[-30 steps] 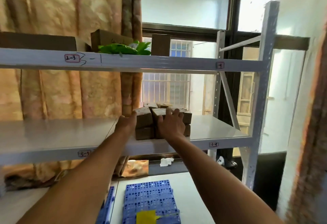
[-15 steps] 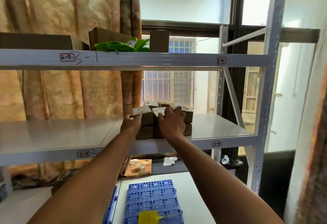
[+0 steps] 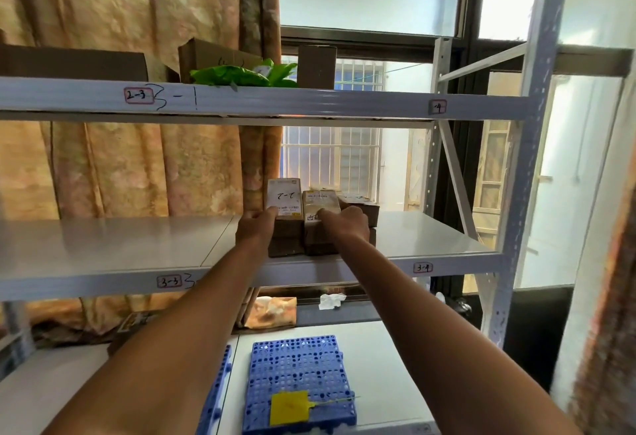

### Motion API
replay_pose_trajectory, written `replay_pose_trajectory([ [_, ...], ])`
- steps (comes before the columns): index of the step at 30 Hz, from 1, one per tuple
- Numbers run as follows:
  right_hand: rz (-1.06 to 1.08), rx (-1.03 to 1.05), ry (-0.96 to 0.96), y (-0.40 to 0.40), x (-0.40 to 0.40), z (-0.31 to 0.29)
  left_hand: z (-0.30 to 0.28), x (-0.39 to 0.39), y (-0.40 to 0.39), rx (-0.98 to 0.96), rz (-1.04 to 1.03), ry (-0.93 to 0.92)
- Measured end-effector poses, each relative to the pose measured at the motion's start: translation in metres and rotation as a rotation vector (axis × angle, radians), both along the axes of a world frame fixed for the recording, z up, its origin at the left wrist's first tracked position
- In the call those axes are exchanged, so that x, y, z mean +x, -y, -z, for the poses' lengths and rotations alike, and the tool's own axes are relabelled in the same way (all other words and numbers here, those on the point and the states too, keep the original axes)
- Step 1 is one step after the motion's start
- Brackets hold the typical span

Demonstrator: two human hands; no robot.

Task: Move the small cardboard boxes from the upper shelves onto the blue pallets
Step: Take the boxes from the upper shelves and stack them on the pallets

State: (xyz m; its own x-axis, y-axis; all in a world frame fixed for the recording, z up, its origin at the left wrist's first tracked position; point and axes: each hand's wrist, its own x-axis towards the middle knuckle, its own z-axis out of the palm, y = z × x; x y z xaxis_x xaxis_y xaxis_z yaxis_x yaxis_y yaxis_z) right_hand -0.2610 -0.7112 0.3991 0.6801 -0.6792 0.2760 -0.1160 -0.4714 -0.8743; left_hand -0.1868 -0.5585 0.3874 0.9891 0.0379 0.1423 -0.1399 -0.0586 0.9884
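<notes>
Several small cardboard boxes stand in a cluster on the middle shelf (image 3: 113, 245). My left hand (image 3: 256, 228) grips the left box (image 3: 284, 199), which has a white label marked "2-2" and is tipped toward me. My right hand (image 3: 347, 224) grips the box beside it (image 3: 320, 202), also tilted forward. More boxes (image 3: 361, 206) sit behind and to the right. A blue perforated pallet (image 3: 299, 366) with a yellow tag lies on the lowest shelf below my arms. A second blue pallet (image 3: 216, 396) shows edge-on to its left.
The top shelf (image 3: 309, 101) carries larger cardboard boxes (image 3: 203, 56) and a green plastic bag (image 3: 244, 73). A rack upright (image 3: 530, 145) stands at the right. Curtains hang behind the rack on the left, a window behind the middle.
Both hands have tipped the two front boxes toward me, so their top labels now show. The view has shifted slightly closer and lower.
</notes>
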Motion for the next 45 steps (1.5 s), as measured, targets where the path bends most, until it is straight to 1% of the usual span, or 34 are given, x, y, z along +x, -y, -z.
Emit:
replay_pose_trajectory([
  [4, -0.098, 0.174, 0.134, 0.004, -0.006, 0.014, 0.010, -0.012, -0.004, -0.049, 0.015, 0.058],
  [6, -0.128, 0.202, 0.202, 0.005, -0.013, 0.025, 0.020, -0.019, -0.009, -0.102, 0.055, 0.083],
  [8, -0.198, 0.241, 0.292, 0.006, -0.021, 0.039, 0.035, -0.028, -0.018, -0.194, 0.113, 0.160],
  [10, -0.325, 0.306, 0.345, 0.005, -0.032, 0.055, 0.057, -0.041, -0.029, -0.225, 0.102, 0.264],
  [12, -0.467, 0.332, 0.294, 0.003, -0.046, 0.072, 0.086, -0.052, -0.039, -0.190, 0.003, 0.343],
  [14, -0.592, 0.333, 0.178, 0.003, -0.059, 0.095, 0.121, -0.065, -0.048, -0.144, -0.095, 0.386],
  [17, -0.660, 0.269, -0.005, 0.003, -0.078, 0.141, 0.192, -0.089, -0.065, -0.025, -0.128, 0.412],
  [19, -0.674, 0.267, -0.085, 0.001, -0.086, 0.181, 0.244, -0.108, -0.076, 0.075, -0.137, 0.326],
  [22, -0.666, 0.335, -0.173, -0.003, -0.091, 0.238, 0.301, -0.128, -0.085, 0.119, -0.113, 0.102],
  [25, -0.601, 0.412, -0.310, -0.006, -0.089, 0.284, 0.332, -0.134, -0.091, 0.136, -0.028, -0.111],
  [27, -0.557, 0.419, -0.359, -0.006, -0.085, 0.306, 0.346, -0.127, -0.097, 0.138, 0.026, -0.240],
  [29, -0.533, 0.463, -0.382, -0.006, -0.077, 0.323, 0.352, -0.115, -0.100, 0.142, 0.076, -0.330],
  [31, -0.512, 0.521, -0.407, -0.007, -0.065, 0.336, 0.355, -0.103, -0.101, 0.168, 0.092, -0.376],
  [35, -0.434, 0.599, -0.408, -0.010, -0.030, 0.351, 0.357, -0.064, -0.095, 0.174, 0.051, -0.390],
  [38, -0.378, 0.582, -0.399, -0.007, 0.007, 0.360, 0.363, -0.019, -0.086, 0.143, 0.023, -0.399],
  [43, -0.283, 0.608, -0.382, -0.005, 0.067, 0.371, 0.389, 0.060, -0.073, 0.204, 0.033, -0.445],
  [45, -0.231, 0.607, -0.363, -0.004, 0.092, 0.372, 0.394, 0.089, -0.064, 0.251, 0.005, -0.450],
])
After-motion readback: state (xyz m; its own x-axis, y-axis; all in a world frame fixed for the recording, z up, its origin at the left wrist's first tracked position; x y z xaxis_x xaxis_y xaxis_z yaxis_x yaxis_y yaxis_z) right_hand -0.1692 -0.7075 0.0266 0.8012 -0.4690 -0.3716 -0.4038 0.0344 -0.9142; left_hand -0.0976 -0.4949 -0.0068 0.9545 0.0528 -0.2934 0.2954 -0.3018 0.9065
